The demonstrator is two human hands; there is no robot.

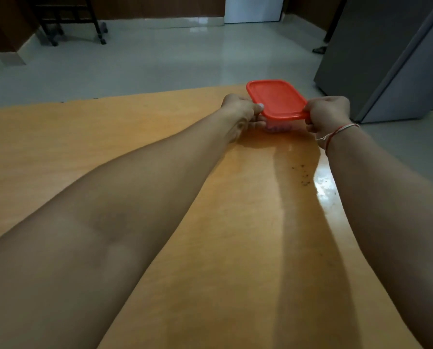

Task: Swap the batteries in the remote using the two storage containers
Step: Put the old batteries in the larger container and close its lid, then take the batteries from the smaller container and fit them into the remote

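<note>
A clear storage container (278, 127) with a red lid (276, 99) stands near the far right corner of the orange wooden table (160, 137). My left hand (243, 109) grips the container's left side, thumb on the lid's rim. My right hand (328, 114) grips the lid's near right corner. Both arms are stretched far out. Something small shows dimly through the container's wall; I cannot tell what it is. No remote and no second container are in view.
Dark crumbs (303, 175) lie on the table near its right edge. A grey fridge (386, 59) stands beyond the table at the right. A dark wheeled frame (67, 18) stands on the tiled floor at the back left.
</note>
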